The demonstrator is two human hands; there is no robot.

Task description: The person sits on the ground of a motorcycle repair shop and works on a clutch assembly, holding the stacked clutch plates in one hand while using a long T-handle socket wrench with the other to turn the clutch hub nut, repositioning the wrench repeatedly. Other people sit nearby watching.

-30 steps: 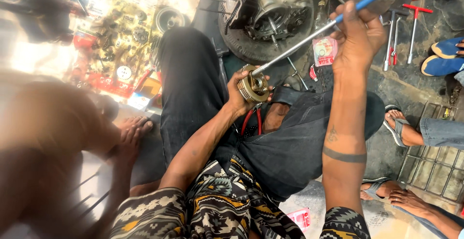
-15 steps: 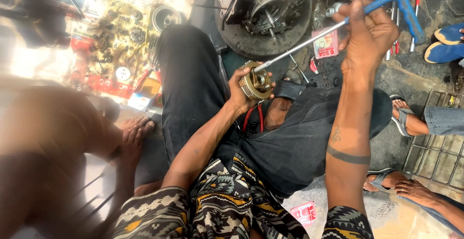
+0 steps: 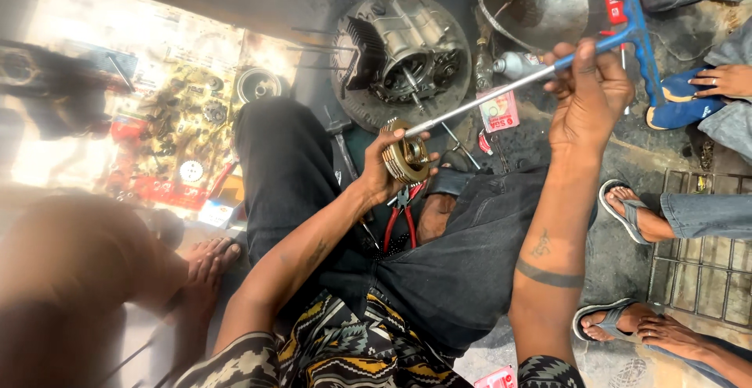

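Person sits on the floor, legs out. Left hand [image 3: 384, 170] is wrapped round a brass-coloured round clutch assembly [image 3: 405, 157], fingers on its ribbed rim, held above the lap near scene centre. Right hand [image 3: 586, 94] is closed on the blue handle end of a long T-wrench [image 3: 501, 90]; the shaft runs down-left w/ its tip in the assembly's centre. Assembly looks like solid metal, so prob. heavy for its size, rigid, maybe oily & slippery; ribbed rim seems the best purchase, palm behind it. Wrench is stiff, light by comparison. Red-handled pliers [image 3: 401, 219] lie on the lap just below. Engine block [image 3: 403, 51] sits on a round tray at far centre, metal basin [image 3: 540, 0] far right.
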